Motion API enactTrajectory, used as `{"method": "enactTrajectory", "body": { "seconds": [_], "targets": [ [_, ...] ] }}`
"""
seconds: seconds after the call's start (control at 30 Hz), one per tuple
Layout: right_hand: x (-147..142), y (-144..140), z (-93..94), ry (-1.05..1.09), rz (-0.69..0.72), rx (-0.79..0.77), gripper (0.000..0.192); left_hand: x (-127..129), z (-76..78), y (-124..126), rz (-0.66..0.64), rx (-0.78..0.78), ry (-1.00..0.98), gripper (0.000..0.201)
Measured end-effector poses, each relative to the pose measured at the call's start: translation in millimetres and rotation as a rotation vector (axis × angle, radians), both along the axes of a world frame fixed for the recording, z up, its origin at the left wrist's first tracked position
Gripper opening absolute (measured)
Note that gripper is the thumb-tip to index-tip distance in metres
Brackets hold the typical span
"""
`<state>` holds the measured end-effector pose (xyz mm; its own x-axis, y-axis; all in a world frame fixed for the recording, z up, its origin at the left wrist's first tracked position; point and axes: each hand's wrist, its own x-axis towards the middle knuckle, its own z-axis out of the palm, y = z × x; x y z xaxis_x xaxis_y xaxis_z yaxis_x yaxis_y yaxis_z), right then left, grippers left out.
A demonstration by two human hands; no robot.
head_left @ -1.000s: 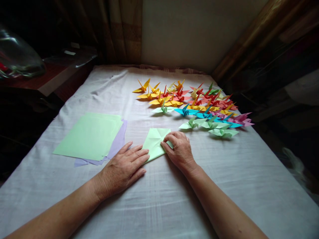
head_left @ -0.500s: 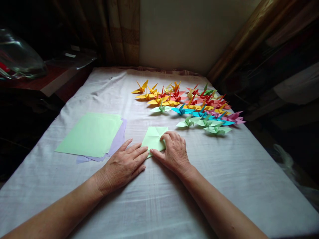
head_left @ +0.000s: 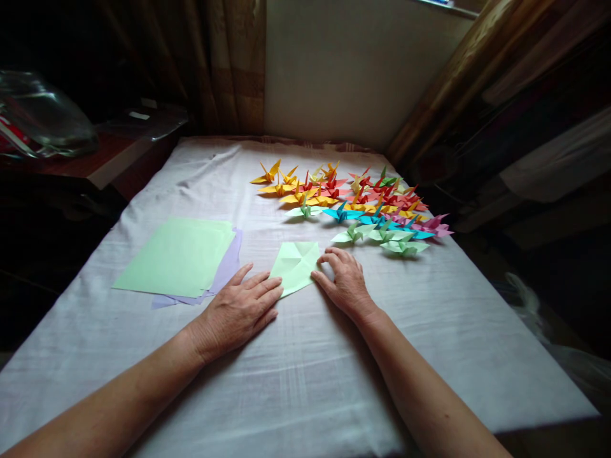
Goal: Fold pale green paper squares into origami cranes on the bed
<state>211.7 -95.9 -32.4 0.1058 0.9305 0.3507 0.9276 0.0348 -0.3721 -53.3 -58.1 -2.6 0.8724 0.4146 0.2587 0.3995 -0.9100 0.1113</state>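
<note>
A light green sheet of origami paper (head_left: 296,264), folded down small with creases across it, lies flat on the cloth. My left hand (head_left: 243,306) rests palm down and open, its fingertips on the paper's lower left edge. At the opposite side is my right hand (head_left: 346,283), fingers bent and the thumb apart from them, with the thumb tip at the paper's right corner. Left of my hands is a stack of green paper sheets (head_left: 174,254), with purple sheets (head_left: 229,261) showing from beneath it.
Many folded paper cranes in yellow (head_left: 272,172), red, blue (head_left: 341,213), pink and green (head_left: 353,233) stand at the back right of the table (head_left: 286,388), covered with a white cloth. A glass jar (head_left: 48,117) is on a dark red surface at left. Curtains hang behind.
My right hand has moved right along the paper's lower edge to its right corner, uncovering more of it. My left hand stays in place. The view has shifted slightly.
</note>
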Motion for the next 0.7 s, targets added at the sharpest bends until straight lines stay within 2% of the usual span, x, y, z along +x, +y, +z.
{"method": "enactTrajectory", "body": {
  "seconds": [0.07,0.13,0.23,0.33,0.47,0.7],
  "targets": [
    [1.3,-0.4,0.0,-0.01,0.012,0.017,0.017,0.3,0.3,0.3,0.002,-0.001,-0.007,0.031],
    [-1.4,-2.5,3.3,-0.046,0.024,0.042,0.028,0.6,0.0,0.6,0.003,-0.004,-0.014,0.031],
    [-13.4,-8.8,12.6,-0.127,0.123,0.058,0.04,0.8,-1.2,1.0,-0.006,0.006,-0.018,0.03],
    [-28.2,-15.3,19.7,-0.21,0.304,-0.087,0.047,0.7,-2.6,1.4,-0.008,0.023,-0.017,0.03],
    [-36.1,-18.5,20.9,-0.247,0.344,-0.299,0.054,0.7,-2.7,1.8,-0.015,0.03,0.0,0.034],
    [-33.2,-17.8,20.9,-0.279,0.349,-0.338,0.058,1.8,-1.2,3.9,-0.016,0.044,0.054,0.035]
  ]
}}
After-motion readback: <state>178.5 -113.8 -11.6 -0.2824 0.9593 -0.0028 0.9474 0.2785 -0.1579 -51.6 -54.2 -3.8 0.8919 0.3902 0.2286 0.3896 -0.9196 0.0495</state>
